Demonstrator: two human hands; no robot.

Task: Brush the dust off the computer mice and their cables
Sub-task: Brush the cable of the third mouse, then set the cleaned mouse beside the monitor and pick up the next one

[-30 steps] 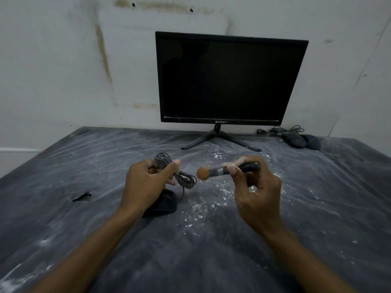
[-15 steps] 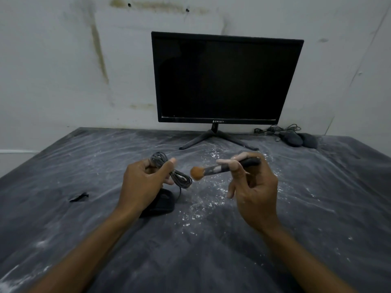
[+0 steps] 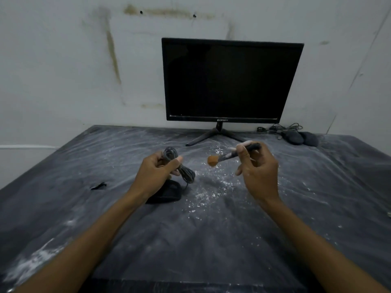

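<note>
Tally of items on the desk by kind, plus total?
Mice: 3, one under the left hand at, two at back right
Coiled cable: 1
Brush: 1, in right hand
Monitor: 1
Total: 6

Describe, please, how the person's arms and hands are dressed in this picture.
The left hand and the right hand are bare, with no gloves, rings or watch visible. Both forearms are uncovered to the frame's bottom edge; no sleeve shows.
</note>
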